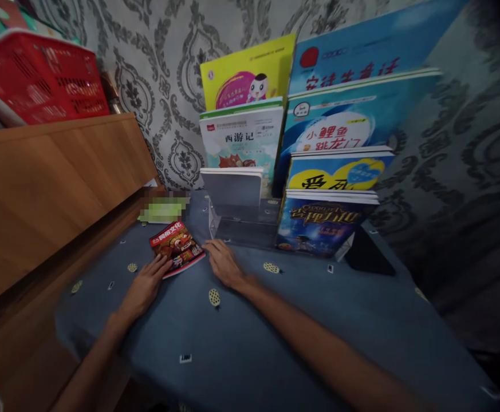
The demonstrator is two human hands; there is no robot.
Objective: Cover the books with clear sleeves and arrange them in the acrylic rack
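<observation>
Red-covered book (181, 245) lies flat on the table (250, 337), near its left side, cover up and slightly turned. Left hand (147, 284): open, palm down, fingers spread on the book's lower left part. Right hand (224, 263): open, fingers held straight and close together, at the book's right corner; can't tell from here if the fingertips touch it.

Surroundings: green booklet (164, 210) sits just past the book's far edge, blurred out, title unreadable. Wooden board (65, 177) runs along the left and walls off that side. Red basket (60, 86) stands on top of it, holes in its walls, contents hard to make out.

Ahead of the right hand: grey panel (236, 194) with a pale top edge, near the fingertips; it blocks the straight line back to the wall (181, 103). Behind it, a white book (245, 134) and a taller yellow book (250, 71) stand in steps. To their right, another stepped column: dark blue book (314, 223) in front, blue-and-yellow book (339, 174), teal book (361, 114), big blue book (361, 48) at the back. Dark flat thing (370, 253) lies beside that column, right side; can't tell what it is.
</observation>
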